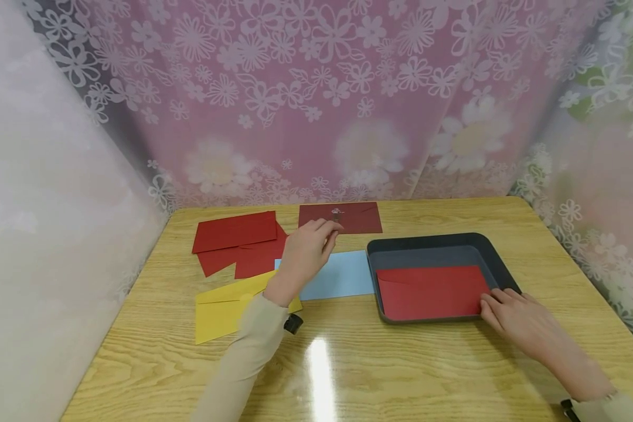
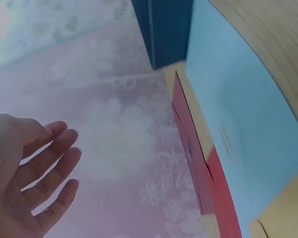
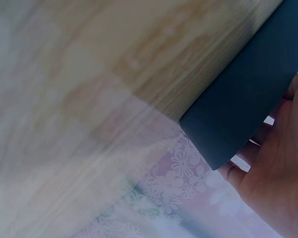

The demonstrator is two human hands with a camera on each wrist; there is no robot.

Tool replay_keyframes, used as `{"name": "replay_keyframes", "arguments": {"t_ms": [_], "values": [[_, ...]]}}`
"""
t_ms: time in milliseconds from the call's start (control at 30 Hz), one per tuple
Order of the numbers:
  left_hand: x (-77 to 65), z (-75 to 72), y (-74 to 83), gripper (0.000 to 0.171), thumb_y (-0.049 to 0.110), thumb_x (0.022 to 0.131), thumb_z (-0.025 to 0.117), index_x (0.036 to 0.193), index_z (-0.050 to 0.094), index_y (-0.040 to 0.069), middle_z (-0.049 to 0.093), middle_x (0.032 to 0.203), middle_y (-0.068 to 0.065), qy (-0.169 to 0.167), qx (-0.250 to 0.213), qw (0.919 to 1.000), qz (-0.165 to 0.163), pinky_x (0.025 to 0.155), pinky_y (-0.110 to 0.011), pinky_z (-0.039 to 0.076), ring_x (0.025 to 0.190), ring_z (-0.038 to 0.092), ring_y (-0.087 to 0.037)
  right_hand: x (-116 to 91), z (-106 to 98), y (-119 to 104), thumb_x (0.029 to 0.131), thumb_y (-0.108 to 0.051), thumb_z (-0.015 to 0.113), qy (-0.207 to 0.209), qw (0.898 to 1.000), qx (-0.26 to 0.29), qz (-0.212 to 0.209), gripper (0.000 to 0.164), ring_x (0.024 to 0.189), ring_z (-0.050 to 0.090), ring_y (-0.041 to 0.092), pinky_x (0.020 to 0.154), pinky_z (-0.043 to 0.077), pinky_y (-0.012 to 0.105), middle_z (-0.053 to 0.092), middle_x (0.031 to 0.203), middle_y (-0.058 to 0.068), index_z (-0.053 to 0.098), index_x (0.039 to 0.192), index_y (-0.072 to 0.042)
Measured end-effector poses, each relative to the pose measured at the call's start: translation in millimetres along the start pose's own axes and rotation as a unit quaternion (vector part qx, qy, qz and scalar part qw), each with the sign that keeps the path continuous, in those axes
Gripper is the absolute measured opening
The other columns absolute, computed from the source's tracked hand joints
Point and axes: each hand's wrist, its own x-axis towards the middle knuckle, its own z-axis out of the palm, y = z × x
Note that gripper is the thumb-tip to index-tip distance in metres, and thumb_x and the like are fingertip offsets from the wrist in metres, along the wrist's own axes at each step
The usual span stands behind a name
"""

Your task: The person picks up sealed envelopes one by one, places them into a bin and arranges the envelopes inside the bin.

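Observation:
My left hand is raised over the light blue envelope, just in front of a dark red envelope. Its fingers are loosely bent and apart, with nothing between them in the left wrist view. At the dark grey tray, my right hand holds the front right corner, fingers bent over the rim. A bright red envelope lies in the front part of this tray, its right end close to my right fingertips. Some of the right fingertips are hidden behind the tray wall in the right wrist view.
Red envelopes overlap at the back left of the wooden table. A yellow envelope lies in front of them, partly under my left forearm. Floral curtains hang behind the table and along the right side.

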Motion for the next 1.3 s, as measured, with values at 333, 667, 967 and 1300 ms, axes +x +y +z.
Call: {"name": "replay_keyframes", "arguments": {"t_ms": [333,667,967,1300], "values": [[-47.9,-6.3,-40.1,0.009,0.016,0.096,0.071,0.104,0.075,0.013,0.071,0.099,-0.003,-0.036,0.059,0.9975,-0.017,0.077,-0.036,0.052,0.092,0.063,-0.022,0.2,0.0,-1.1,0.093,-0.014,0.065,-0.015,1.0,0.013,0.02,0.022,0.095,0.064,0.036,0.077,0.054,0.051,0.068,0.106,0.015,0.071,0.11,-0.001],[-97.1,-18.7,-83.4,0.007,0.012,0.091,0.077,0.096,0.074,0.011,0.068,0.095,-0.005,-0.067,0.119,0.9897,-0.043,0.082,-0.043,0.051,0.092,0.061,-0.027,0.9,-0.8,-2.3,0.092,-0.014,0.066,-0.019,0.999,0.021,0.031,0.023,0.096,0.065,0.036,0.08,0.054,0.052,0.069,0.108,0.015,0.072,0.111,-0.001],[-127.1,-37.7,-108.1,0.022,0.026,0.088,0.081,0.1,0.075,0.009,0.069,0.098,-0.009,-0.142,0.09,0.977,-0.131,0.079,-0.049,0.052,0.092,0.062,-0.03,0.2,0.3,-0.8,0.091,-0.014,0.067,0.009,1.0,0.017,0.02,0.021,0.092,0.064,0.034,0.075,0.054,0.05,0.068,0.103,0.013,0.072,0.108,-0.001],[-136.0,-48.0,-116.8,0.055,0.043,0.075,0.087,0.112,0.069,0.007,0.063,0.131,-0.022,-0.233,0.016,0.9528,-0.193,0.092,-0.06,0.049,0.111,0.063,-0.038,0.9,-1.5,-2.5,0.092,-0.015,0.067,-0.013,0.999,0.026,0.037,0.023,0.096,0.065,0.036,0.079,0.054,0.052,0.069,0.106,0.015,0.072,0.11,-0.001]]}}
